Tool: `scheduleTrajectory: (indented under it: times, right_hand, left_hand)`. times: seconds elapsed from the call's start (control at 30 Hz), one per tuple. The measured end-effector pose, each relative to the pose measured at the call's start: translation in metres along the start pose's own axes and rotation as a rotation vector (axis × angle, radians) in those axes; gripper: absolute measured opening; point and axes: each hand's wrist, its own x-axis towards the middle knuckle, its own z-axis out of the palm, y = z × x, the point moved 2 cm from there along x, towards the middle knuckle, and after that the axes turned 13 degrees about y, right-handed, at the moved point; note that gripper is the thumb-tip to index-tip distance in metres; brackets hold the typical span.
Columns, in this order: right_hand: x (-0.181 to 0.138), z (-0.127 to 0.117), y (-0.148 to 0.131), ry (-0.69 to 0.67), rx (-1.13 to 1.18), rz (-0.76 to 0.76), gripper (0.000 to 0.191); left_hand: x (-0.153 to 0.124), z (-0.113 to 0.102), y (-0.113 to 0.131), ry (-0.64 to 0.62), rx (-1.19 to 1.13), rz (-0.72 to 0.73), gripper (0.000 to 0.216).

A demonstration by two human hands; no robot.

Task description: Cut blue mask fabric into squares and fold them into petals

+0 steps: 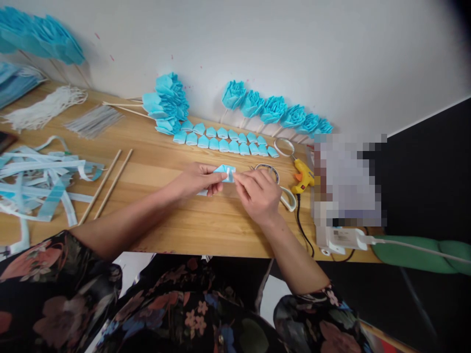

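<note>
Although they are cut off by the lower edge of the view, two flowered sleeves [55,289] can be seen nearest. Beyond them the blue folded strip [231,172] is pinched between the thumb and fingers of the left hand [208,179], above the table [176,230]; its middle is partly covered by the thumb. At the strip's right end, the fingertips of the right hand [253,189] are brought together, but whether the edge is gripped by them cannot be told. Just right of the strip, pale loops [289,199] are partly hidden by this hand, and what they belong to is hard to make out. Farther right of it is placed a yellow glue gun [302,177], beside which everything is masked by a pixelated patch [349,181]. Left of the strip two wooden sticks [105,189] are laid, then a pile of cut strips [44,179], cropped by the left edge. Behind the strip, blue petals [223,145] are arranged in two rows. Farthest, beyond these, blue paper-like flowers [273,109] are stood against the wall [294,44], their stems partly hidden.
</note>
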Motion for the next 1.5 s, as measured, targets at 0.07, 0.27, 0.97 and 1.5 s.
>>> scheduleTrajectory:
  times: [0.07, 0.27, 0.97, 1.5]
  right_hand:
    - [-0.001, 0.001, 0.000, -0.012, -0.001, -0.005, 0.017]
    - [-0.001, 0.004, -0.001, -0.066, 0.063, 0.024, 0.016]
    - [-0.014, 0.022, 0.011, -0.215, 0.796, 0.955, 0.034]
    - [-0.015, 0.025, 0.009, -0.196, 0.895, 1.002, 0.038]
  left_hand:
    - [-0.001, 0.001, 0.001, -0.019, -0.037, -0.024, 0.031]
    - [0.001, 0.002, -0.001, -0.030, -0.136, -0.074, 0.029]
    - [-0.004, 0.005, 0.006, 0.041, 0.220, 0.154, 0.023]
    - [-0.005, 0.005, 0.006, 0.012, 0.272, 0.146, 0.024]
